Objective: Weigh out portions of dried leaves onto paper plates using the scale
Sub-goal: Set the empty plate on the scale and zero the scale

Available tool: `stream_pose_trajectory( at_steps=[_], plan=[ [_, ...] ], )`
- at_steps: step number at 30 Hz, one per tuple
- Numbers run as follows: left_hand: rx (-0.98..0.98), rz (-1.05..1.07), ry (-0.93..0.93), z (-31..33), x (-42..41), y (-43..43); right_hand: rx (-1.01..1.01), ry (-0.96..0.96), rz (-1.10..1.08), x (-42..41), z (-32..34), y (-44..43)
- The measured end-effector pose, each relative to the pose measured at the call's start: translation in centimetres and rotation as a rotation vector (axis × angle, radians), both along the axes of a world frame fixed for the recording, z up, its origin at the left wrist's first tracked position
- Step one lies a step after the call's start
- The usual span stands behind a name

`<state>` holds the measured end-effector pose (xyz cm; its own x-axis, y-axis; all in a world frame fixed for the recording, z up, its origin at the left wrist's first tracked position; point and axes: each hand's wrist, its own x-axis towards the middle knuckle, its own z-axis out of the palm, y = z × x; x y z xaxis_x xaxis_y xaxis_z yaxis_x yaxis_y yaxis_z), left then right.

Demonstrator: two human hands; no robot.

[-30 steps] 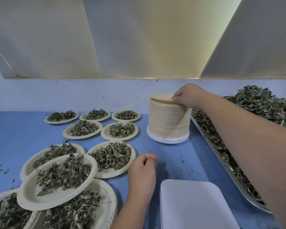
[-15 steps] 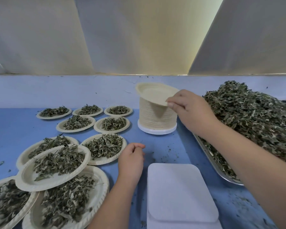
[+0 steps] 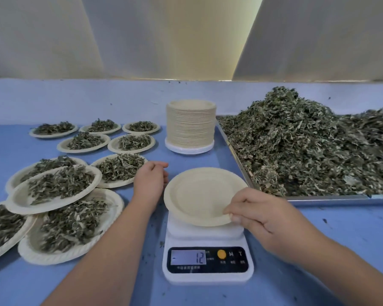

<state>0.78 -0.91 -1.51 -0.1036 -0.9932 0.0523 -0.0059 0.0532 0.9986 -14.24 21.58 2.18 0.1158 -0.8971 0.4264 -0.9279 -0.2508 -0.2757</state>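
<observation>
Plate moved off the stack [image 3: 190,122] onto the scale [image 3: 208,261]: right hand [image 3: 259,214] pinches the near rim of the empty paper plate [image 3: 199,193]. Left hand [image 3: 149,180] rests loosely curled and holds nothing, just left of the plate. Display shows 12 after a dash, so it probably needs to settle before dried leaves [image 3: 307,151], heaped beyond the right hand, are added.

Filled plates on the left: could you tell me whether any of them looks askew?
Yes: one filled plate lies tilted on top of its neighbours, overlapping them; the far plates lie flat and apart.
</observation>
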Motion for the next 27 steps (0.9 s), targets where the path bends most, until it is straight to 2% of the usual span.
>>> stream_pose_trajectory(
  at_steps=[9, 13, 15, 18, 21, 24, 27],
  plan=[
    [-0.005, -0.016, 0.026, -0.4, -0.1, -0.5, 0.117, 0.097, 0.027, -0.4, 0.2, 1.0],
    [-0.023, -0.011, 0.019, -0.5, -0.2, -0.6, 0.031, -0.143, 0.020, -0.6, 0.5, 1.5],
    [-0.029, -0.006, 0.016, -0.6, -0.3, -0.6, -0.057, -0.222, -0.063, -1.4, 0.7, 1.2],
    [-0.033, -0.006, 0.021, -0.8, -0.4, -0.8, -0.109, -0.241, -0.338, -4.2, 1.1, -0.3],
    [-0.035, -0.003, 0.017, -1.0, -0.5, -1.0, 0.063, -0.158, -0.591, -7.6, 2.2, -3.1],
    [-0.034, -0.002, 0.012, -1.1, -0.4, -1.2, 0.282, -0.081, -0.692, -9.9, 2.8, -6.0],
    [-0.031, -0.010, 0.018, -1.1, -0.3, -1.2, 0.409, -0.032, -0.740, -11.2, 1.5, -8.0]
  ],
)
